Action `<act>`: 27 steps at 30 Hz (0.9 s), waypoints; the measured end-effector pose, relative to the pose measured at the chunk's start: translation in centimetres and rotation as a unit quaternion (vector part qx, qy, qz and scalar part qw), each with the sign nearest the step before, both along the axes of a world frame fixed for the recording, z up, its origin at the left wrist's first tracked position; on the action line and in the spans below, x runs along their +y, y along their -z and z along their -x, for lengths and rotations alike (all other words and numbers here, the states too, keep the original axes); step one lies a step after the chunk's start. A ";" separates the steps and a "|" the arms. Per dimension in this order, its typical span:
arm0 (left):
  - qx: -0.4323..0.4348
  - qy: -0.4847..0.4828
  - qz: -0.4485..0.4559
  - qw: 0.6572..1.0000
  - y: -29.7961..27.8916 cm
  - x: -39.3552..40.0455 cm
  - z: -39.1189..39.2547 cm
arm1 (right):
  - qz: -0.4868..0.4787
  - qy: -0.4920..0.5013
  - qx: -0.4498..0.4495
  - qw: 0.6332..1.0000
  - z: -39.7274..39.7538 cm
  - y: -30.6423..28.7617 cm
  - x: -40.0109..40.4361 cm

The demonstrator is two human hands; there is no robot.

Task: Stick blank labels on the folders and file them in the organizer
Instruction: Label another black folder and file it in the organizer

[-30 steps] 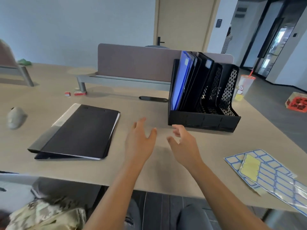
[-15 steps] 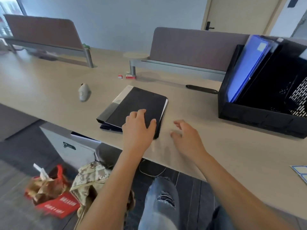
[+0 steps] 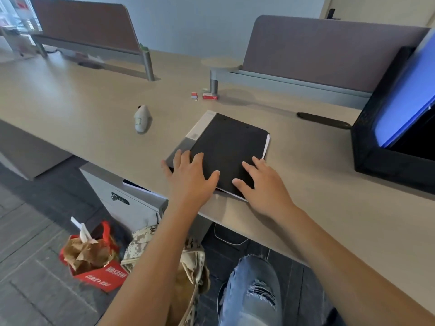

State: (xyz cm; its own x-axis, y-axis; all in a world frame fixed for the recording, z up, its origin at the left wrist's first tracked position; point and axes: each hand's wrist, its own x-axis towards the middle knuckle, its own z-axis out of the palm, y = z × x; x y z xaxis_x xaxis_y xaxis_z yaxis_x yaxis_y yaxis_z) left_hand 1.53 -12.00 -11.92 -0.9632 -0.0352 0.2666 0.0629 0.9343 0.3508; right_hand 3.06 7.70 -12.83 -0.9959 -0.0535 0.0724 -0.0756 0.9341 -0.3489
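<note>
A black folder (image 3: 231, 142) with a grey spine lies flat near the desk's front edge, on top of another folder whose white edge shows at its right. My left hand (image 3: 190, 177) rests flat on its near left corner, fingers spread. My right hand (image 3: 261, 184) lies flat on its near right corner, fingers apart. Neither hand grips it. The black mesh organizer (image 3: 369, 147) stands at the far right, cut off by the frame, with a blue folder (image 3: 404, 102) leaning in it. The label sheets are out of view.
A grey mouse (image 3: 142, 118) sits left of the folder. Two small red boxes (image 3: 207, 96) lie by the divider post. A black pen-like object (image 3: 323, 118) lies behind the folder. Below the desk are a drawer unit (image 3: 122, 196), a red bag (image 3: 94, 257) and a camouflage bag (image 3: 188, 260).
My view swung left and down. Both hands moved left from the bare desk onto the black folder's near edge; the right hand arrived last.
</note>
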 end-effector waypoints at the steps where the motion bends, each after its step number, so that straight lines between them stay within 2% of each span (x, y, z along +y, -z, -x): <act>1: -0.005 -0.002 0.010 1.000 0.2 -0.1 0.1 | -0.015 -0.004 -0.006 1.000 0.2 0.2 -0.1; 6: -0.021 -0.009 0.049 0.999 0.8 0.6 -0.4 | -0.062 0.003 -0.009 0.998 -0.4 0.8 0.4; 11: -0.012 -0.008 0.037 0.999 0.5 2.8 -2.1 | -0.083 0.032 -0.029 0.996 -2.9 0.8 2.7; 20: -0.053 0.092 0.048 0.993 0.7 10.0 -6.6 | -0.087 0.092 -0.033 0.991 -12.6 0.9 10.1; 27: -0.061 0.164 0.054 0.983 1.4 17.2 -12.7 | -0.051 0.152 -0.036 0.986 -21.5 1.0 15.7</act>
State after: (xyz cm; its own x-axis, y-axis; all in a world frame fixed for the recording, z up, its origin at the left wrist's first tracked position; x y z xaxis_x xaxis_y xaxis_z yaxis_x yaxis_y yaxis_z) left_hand 14.25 5.22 -13.35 -0.9432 0.3041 0.1336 0.3300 0.9031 0.2747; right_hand 24.56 23.39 -13.85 -0.9694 0.2451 0.0108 0.2350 0.9403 -0.2462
